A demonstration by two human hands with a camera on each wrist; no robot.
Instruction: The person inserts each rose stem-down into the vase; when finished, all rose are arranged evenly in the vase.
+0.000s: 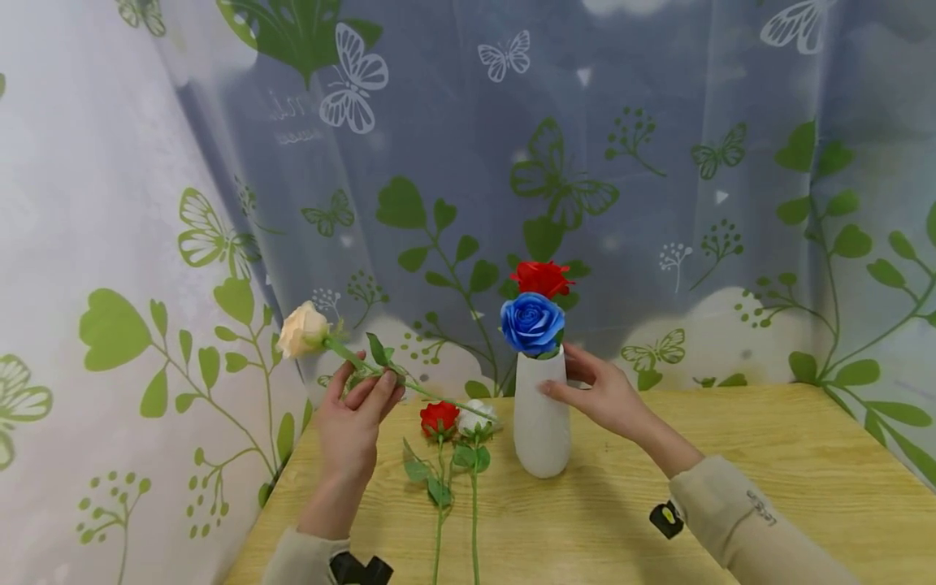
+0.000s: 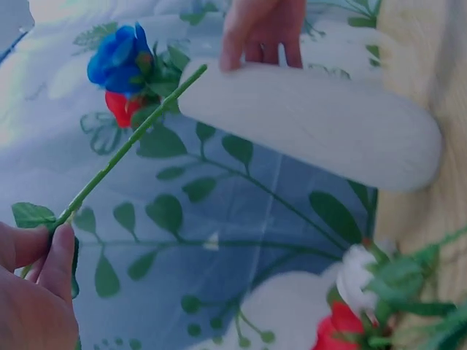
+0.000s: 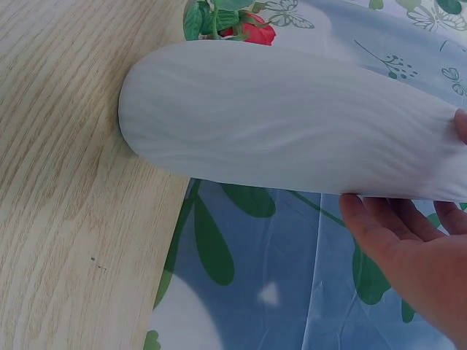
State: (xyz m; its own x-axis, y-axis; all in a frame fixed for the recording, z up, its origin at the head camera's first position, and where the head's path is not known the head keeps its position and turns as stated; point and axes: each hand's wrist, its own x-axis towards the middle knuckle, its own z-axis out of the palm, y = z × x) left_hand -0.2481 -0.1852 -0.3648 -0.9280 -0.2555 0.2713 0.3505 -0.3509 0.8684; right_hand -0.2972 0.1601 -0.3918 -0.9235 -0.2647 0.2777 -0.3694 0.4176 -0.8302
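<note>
Beige sleeve [image 1: 756, 520] nearest, we're pinching cream rose [image 1: 302, 331] by its stem in left hand [image 1: 354, 431], bloom sitting left of grip, right hand [image 1: 608, 398] gripping white vase [image 1: 539, 431] near rim.

A: What stands on your pale-yellow wood-grain table [image 1: 790, 455]?
B: A tapered white vase [image 1: 541, 426], your right hand [image 1: 603, 394] at its right side; in it, a round blue rose [image 1: 532, 323] before a ruffled red rose [image 1: 543, 278].
A: And to its left?
B: Lying, a long-stemmed white rose [image 1: 468, 419], then a long-stemmed red rose [image 1: 440, 417]; farther left, in your left hand [image 1: 357, 418], a long-stemmed cream rose [image 1: 303, 331]. Behind, blue-and-white leaf-printed fabric [image 1: 453, 106].
</note>
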